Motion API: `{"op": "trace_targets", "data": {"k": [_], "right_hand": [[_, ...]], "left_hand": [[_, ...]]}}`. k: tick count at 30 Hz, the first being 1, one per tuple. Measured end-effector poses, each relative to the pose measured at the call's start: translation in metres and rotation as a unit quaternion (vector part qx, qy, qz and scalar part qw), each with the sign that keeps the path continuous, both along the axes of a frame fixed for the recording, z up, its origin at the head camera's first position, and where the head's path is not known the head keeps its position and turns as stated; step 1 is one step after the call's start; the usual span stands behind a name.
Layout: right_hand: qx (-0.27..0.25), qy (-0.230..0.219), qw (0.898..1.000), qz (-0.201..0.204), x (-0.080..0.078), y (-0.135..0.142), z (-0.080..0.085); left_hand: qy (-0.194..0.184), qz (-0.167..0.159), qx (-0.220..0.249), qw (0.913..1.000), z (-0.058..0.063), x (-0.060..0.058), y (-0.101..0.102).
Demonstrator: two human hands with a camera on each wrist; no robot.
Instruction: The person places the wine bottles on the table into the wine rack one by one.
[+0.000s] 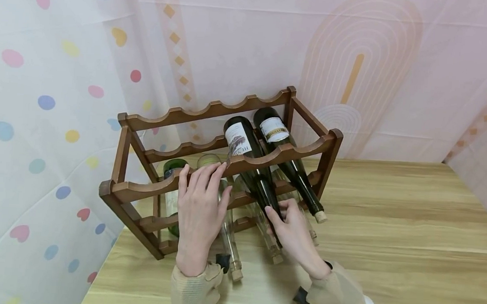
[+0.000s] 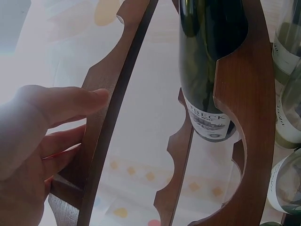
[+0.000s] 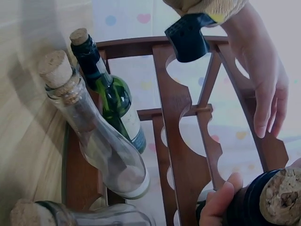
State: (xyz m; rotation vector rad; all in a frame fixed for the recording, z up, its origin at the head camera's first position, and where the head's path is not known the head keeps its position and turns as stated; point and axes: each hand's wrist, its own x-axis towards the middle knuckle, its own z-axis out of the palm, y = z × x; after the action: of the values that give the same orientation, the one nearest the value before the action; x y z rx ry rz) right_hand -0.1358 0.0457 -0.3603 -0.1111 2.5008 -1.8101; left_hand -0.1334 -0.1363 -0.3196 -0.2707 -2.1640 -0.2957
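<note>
A brown wooden wine rack point(image 1: 212, 108) stands on the table. My left hand point(image 1: 200, 210) holds its upper front rail, fingers over the edge and thumb on the near face, as the left wrist view shows. My right hand point(image 1: 295, 231) grips the neck of a dark wine bottle point(image 1: 238, 137) with a white label. That bottle lies sloping in the top tier, base toward the back and neck toward me. Its cork point(image 3: 284, 197) shows close up in the right wrist view. Beside it on the right lies another dark corked bottle point(image 1: 275, 128), untouched.
On lower tiers lie a green bottle point(image 3: 117, 99) and several clear corked bottles point(image 3: 110, 150), their necks jutting out past the front. Wood-grain tabletop point(image 1: 408, 220) extends to the right. A patterned curtain point(image 1: 242, 43) hangs close behind the rack and along its left.
</note>
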Motion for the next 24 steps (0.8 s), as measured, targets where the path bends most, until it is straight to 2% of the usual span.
{"op": "trace_targets", "data": {"k": [6,16,24], "right_hand": [[-0.017,-0.008,1.0,0.006,-0.009,-0.008,0.001],[-0.013,-0.016,1.0,0.021,-0.019,-0.01,0.003],[-0.029,-0.024,0.999,0.031,-0.023,-0.008,0.003]], "left_hand": [[-0.001,-0.001,0.002,1.0,0.001,0.0,0.0],[-0.003,-0.002,0.002,1.0,0.001,0.001,0.0],[-0.002,-0.003,0.006,1.0,0.0,0.0,0.001]]}}
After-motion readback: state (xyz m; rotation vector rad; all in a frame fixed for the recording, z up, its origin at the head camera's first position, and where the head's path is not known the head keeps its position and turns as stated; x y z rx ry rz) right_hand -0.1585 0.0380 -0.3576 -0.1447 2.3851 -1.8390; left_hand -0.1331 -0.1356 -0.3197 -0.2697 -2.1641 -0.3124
